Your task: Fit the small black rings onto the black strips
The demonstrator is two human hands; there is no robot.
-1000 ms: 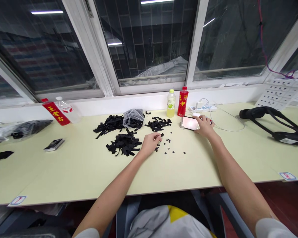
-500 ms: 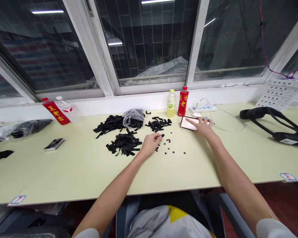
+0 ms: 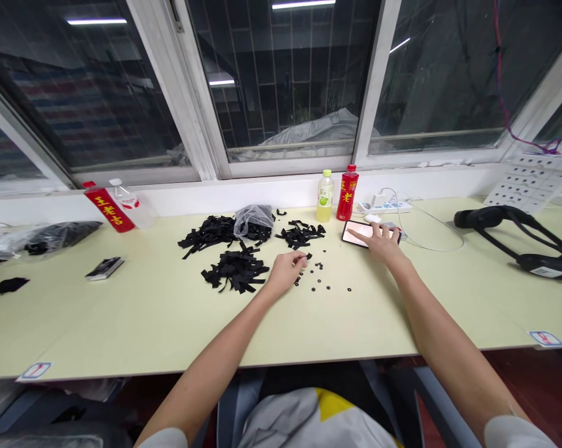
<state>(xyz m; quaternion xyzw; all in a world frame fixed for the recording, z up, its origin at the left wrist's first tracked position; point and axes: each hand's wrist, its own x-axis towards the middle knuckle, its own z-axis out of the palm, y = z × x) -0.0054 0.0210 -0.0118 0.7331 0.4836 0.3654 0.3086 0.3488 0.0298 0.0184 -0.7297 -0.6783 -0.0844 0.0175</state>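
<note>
My left hand [image 3: 285, 271] rests on the pale table [image 3: 135, 317] with its fingers curled in a pinch on a small black piece I cannot name. It lies between a pile of black strips [image 3: 234, 272] and several small black rings [image 3: 326, 283] scattered to its right. My right hand [image 3: 378, 242] is stretched out with fingers spread, the forefinger touching the lit screen of a phone [image 3: 359, 231] that lies flat on the table.
Two more heaps of black strips [image 3: 208, 231] and a clear bag [image 3: 253, 218] lie behind. A yellow-green bottle [image 3: 325, 196] and a red bottle [image 3: 347, 193] stand by the wall, beside a power strip with cable [image 3: 384, 203]. A black device [image 3: 514, 233] lies far right.
My right hand has opened out from gripping the phone's edge, and its fingers now reach across the screen. My left hand has stayed put. The view has shifted slightly.
</note>
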